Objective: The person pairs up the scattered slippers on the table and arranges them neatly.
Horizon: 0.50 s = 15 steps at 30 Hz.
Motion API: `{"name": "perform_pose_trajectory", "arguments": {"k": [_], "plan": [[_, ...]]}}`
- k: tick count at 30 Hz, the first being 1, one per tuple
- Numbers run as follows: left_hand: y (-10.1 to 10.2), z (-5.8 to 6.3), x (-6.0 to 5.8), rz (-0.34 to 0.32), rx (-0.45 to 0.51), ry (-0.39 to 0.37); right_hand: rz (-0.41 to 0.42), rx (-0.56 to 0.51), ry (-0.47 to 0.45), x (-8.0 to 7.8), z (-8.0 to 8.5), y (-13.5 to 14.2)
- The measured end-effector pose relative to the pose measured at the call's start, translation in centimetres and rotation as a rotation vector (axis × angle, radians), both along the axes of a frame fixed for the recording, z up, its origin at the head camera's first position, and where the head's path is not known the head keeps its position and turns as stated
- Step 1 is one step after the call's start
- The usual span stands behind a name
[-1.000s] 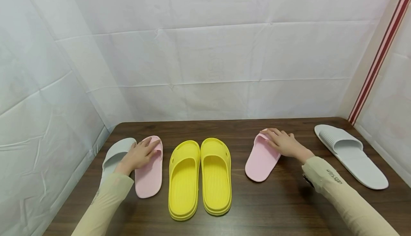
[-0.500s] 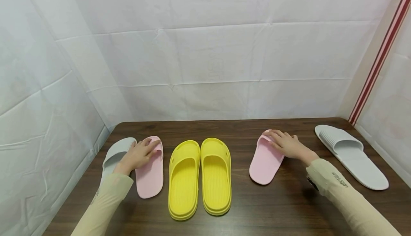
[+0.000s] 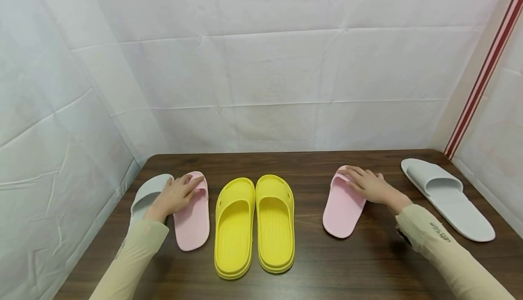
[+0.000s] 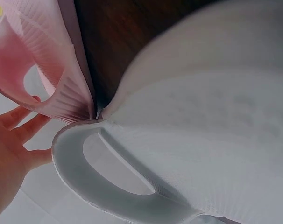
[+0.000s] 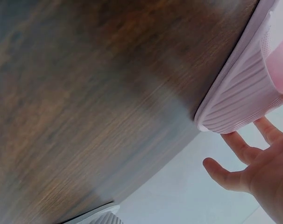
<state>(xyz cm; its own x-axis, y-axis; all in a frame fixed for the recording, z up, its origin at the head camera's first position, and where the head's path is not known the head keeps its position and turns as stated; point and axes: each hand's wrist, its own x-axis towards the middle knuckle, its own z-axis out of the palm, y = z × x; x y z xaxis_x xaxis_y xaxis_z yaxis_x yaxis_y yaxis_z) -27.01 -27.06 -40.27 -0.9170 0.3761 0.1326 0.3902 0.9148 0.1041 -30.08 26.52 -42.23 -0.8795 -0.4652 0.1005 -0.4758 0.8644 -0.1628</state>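
Your two pink slippers lie apart, one on each side of the yellow pair. The left pink slipper (image 3: 191,216) sits in the lower left of the head view, its long axis running almost straight up the frame, toe end away from you. Its inner edge lies just beside the left yellow slipper (image 3: 234,227); its outer edge touches the grey slipper (image 3: 148,194), a contact the left wrist view confirms at the straps.

Your left hand (image 3: 175,196) rests on the strap of that slipper, fingers straight and spread, pressing rather than clasping. The hand is laid flat.

The right pink slipper (image 3: 344,204) lies right of centre, well apart from the right yellow slipper (image 3: 275,223). Its long axis is tilted: toe toward the upper right, heel toward the lower left. It is therefore not parallel to its mate.

Your right hand (image 3: 369,186) lies on its toe end, fingers extended flat across the strap, nothing gripped. The right wrist view shows the fingers (image 5: 242,148) splayed at the ribbed strap edge.

Each hand is the nearer one to its own slipper. A second grey slipper (image 3: 447,196) lies at far right on the table (image 3: 351,263), clear of your right hand.
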Motion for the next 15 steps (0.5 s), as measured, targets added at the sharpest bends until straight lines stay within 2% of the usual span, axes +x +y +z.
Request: {"name": "perform_pose_trajectory", "arguments": {"k": [15], "plan": [[0.2,0.3,0.0,0.008,0.003,-0.018,0.002,-0.046,-0.049,0.8,0.1,1.1]]}}
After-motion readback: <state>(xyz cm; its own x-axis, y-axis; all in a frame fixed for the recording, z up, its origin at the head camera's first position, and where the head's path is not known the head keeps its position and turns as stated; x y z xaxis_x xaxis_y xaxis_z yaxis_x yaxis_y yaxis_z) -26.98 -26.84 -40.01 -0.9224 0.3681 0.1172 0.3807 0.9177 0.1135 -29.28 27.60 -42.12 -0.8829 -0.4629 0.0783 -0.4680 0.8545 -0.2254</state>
